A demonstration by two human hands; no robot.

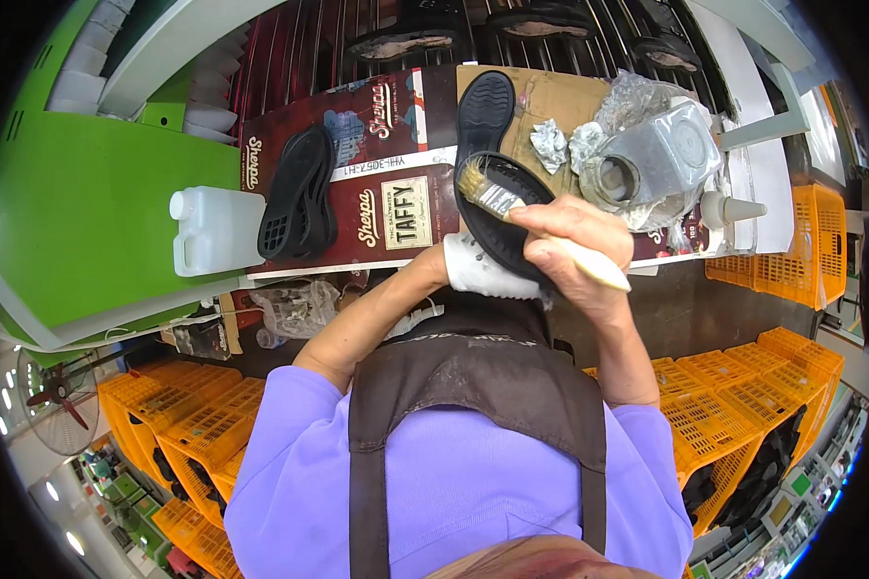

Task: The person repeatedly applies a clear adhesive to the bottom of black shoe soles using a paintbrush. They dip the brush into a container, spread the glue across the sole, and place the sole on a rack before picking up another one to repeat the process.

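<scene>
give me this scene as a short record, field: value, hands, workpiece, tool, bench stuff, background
left hand: white-gloved, holding the held sole
right hand: bare, gripping the brush
workpiece: black, hollow side showing
tool: pale handle, bristles over the workpiece; contact hard to tell
bench left: white jug, black soles
bench middle: treaded sole, beyond the workpiece
bench right: clear container, squeeze bottle
background: orange crates, black shoes
</scene>
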